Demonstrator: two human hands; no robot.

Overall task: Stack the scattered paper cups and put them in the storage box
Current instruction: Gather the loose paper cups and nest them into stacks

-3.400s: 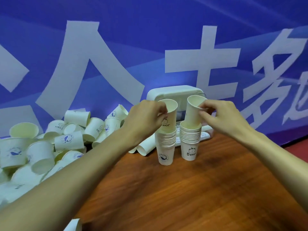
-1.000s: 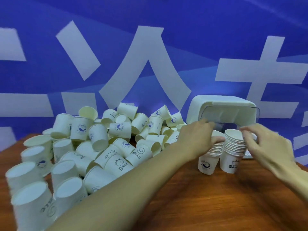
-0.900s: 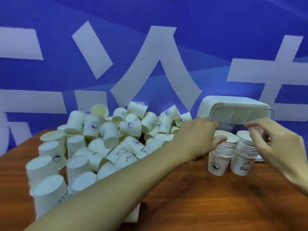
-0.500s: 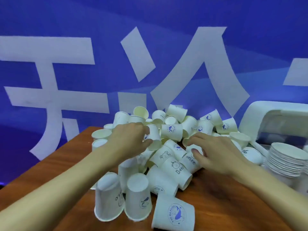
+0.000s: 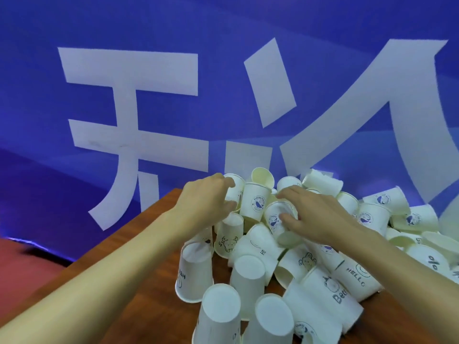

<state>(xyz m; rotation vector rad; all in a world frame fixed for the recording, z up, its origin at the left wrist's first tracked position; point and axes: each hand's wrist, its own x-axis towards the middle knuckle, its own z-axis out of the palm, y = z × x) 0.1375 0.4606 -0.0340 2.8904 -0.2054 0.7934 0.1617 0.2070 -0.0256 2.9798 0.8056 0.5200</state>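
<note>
Head view: left hand grip around upright cup; right hand grip pinching tilted cup.

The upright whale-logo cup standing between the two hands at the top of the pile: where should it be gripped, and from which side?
Grip the whale-logo cup around its upper wall just below the rim, coming down from above. It stands mouth up and its top is clear, while other cups crowd its base.

An event or exhibition space: a blue printed banner with large white characters behind a wooden table.
</note>
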